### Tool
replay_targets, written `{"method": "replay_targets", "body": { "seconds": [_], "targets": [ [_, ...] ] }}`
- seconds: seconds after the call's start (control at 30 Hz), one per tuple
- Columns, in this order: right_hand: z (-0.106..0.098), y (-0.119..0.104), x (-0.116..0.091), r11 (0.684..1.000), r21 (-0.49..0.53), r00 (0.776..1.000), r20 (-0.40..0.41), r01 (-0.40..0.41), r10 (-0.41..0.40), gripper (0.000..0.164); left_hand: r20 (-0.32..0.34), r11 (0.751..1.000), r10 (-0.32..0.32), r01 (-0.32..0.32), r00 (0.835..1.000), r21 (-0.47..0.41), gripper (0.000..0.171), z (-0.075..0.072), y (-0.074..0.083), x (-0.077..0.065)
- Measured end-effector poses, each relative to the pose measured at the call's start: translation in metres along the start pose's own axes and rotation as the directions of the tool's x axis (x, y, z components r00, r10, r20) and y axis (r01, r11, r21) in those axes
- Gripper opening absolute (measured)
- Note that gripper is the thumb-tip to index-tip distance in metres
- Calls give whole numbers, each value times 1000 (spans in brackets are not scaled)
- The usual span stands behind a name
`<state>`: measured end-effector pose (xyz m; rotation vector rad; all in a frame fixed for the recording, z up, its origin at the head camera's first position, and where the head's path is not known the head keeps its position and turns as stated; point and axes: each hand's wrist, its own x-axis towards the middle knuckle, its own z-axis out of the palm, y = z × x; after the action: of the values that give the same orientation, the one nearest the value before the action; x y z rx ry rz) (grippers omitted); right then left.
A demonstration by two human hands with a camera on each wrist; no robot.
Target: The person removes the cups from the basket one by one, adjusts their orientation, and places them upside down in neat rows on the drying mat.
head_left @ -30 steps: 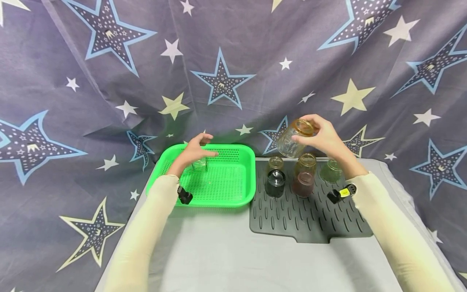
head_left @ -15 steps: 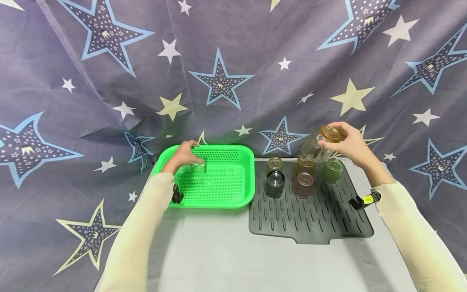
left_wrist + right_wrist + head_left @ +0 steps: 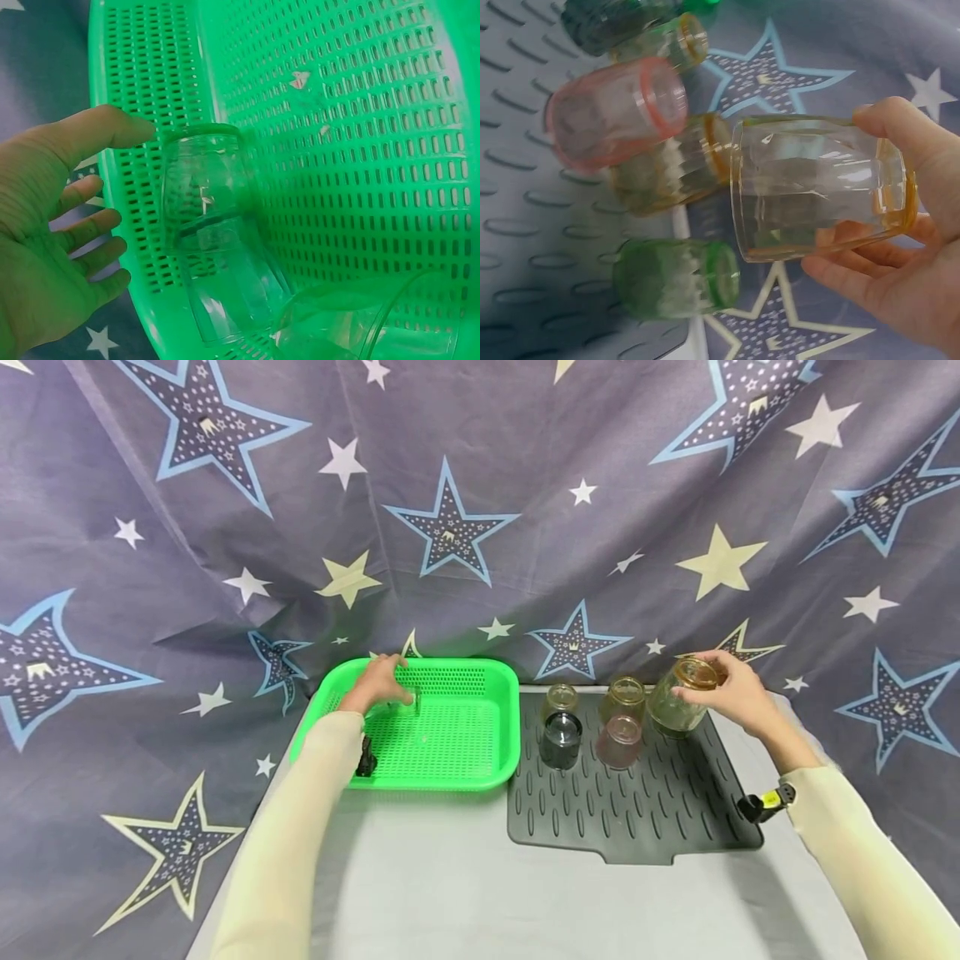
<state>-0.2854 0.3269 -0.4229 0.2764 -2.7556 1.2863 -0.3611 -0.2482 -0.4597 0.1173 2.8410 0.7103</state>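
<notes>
My right hand (image 3: 731, 689) grips a pale amber glass (image 3: 678, 697) by its thick end, the wide end pointing down above the back right of the dark ribbed mat (image 3: 637, 827). In the right wrist view, a green glass (image 3: 649, 277) stands on the mat beside it; the held glass covers this one in the head view. Over the left side of the green basket (image 3: 457, 779), my left hand (image 3: 381, 683) is spread and holds nothing. The left wrist view has its thumb close to the end of a clear glass (image 3: 206, 180) lying in the basket.
Several more glasses stand on the mat: a dark one (image 3: 561, 741), a pink one (image 3: 619, 742) and two amber ones behind them. Another clear glass (image 3: 367, 322) lies in the basket. A star-patterned curtain (image 3: 480, 527) hangs right behind the pale table (image 3: 450, 877).
My right hand has carried the amber glass rightward and down, from above the middle of the mat to its back right. My left hand has shifted slightly left and lower into the basket.
</notes>
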Motion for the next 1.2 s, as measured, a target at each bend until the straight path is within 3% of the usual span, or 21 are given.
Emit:
{"method": "replay_targets", "body": {
  "seconds": [0.3, 0.47, 0.63, 0.8, 1.2],
  "targets": [
    [21, 28, -16, 998, -52, 998, -42, 37, -39, 65, 32, 997, -16, 14, 999, 72, 79, 1, 0, 1],
    [31, 42, -23, 996, -86, 997, -69, 14, -20, 65, 55, 997, -24, 19, 998, 80, 81, 3, -2, -1],
    [39, 48, -28, 998, -58, 995, -96, -4, -2, 68, 63, 996, -35, 29, 997, 84, 83, 7, -9, 3],
    [47, 54, -30, 997, -76, 992, -130, -8, -2, 68, 63, 988, -64, 54, 996, 148, 83, 12, -13, 5],
    [63, 61, -30, 994, -93, 989, -139, -55, 42, 71, 48, 956, -79, 62, 996, 287, 73, 24, -6, 10]
  ]
}}
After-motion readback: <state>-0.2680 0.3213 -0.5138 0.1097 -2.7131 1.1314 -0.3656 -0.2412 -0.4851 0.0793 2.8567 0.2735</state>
